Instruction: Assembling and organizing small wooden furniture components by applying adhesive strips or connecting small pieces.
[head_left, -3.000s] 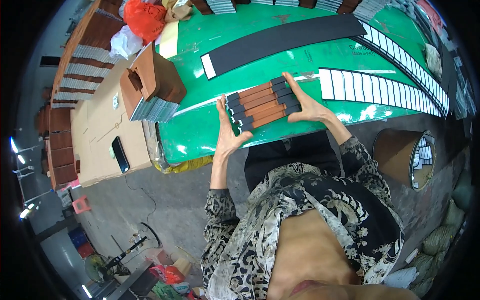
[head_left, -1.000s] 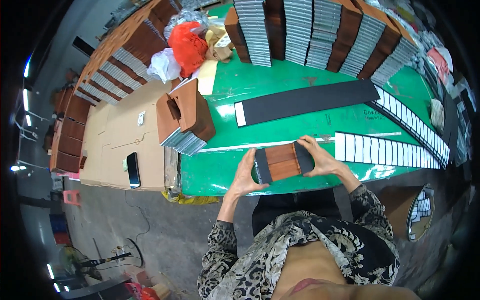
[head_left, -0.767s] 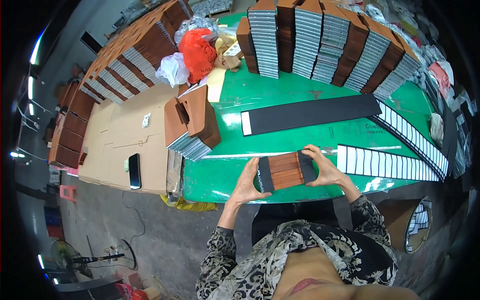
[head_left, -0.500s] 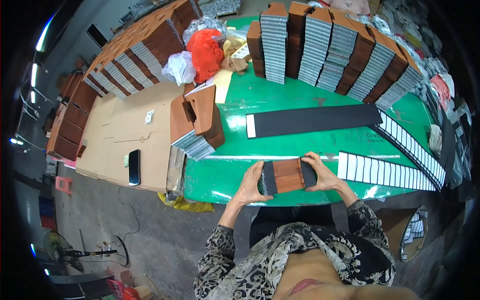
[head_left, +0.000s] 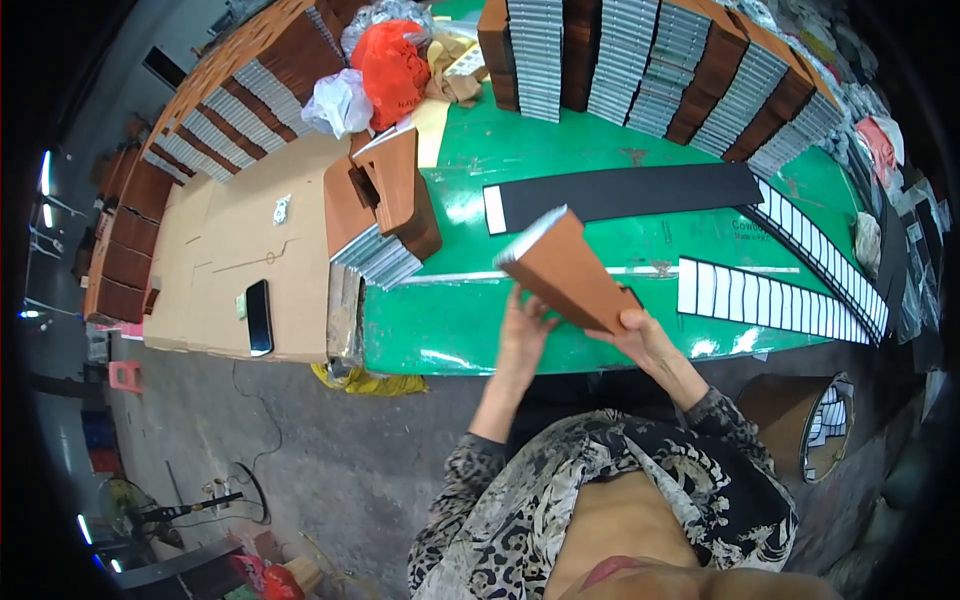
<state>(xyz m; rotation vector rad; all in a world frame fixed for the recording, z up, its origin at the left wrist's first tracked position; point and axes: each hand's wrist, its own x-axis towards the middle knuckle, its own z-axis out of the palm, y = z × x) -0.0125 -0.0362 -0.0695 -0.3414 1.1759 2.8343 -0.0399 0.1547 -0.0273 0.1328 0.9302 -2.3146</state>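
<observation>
Tilted above the table's near edge is a brown flat case (head_left: 565,270) with a pale silvery end facing up and left. My right hand (head_left: 645,340) grips its lower right end, thumb on the brown face and fingers underneath. Just below the case, my left hand (head_left: 522,335) has its fingers apart near the underside; the case partly hides the fingertips, and I cannot tell whether they touch it. A small stack of similar brown cases (head_left: 415,180) stands to the left. Beyond my hands lies a long black strip (head_left: 625,195) with a white end.
White strips with black lines (head_left: 765,295) lie at the right of the green table (head_left: 455,330). Tall stacks of brown cases (head_left: 690,75) line the back. A phone (head_left: 259,315) rests on cardboard (head_left: 210,300) at left, near a red bag (head_left: 390,75). A brown bin (head_left: 785,420) stands at right.
The brown piece between both hands is now lifted and tilted, its plain brown side showing. My left hand has let go of its left end and dropped beneath. The view has shifted slightly.
</observation>
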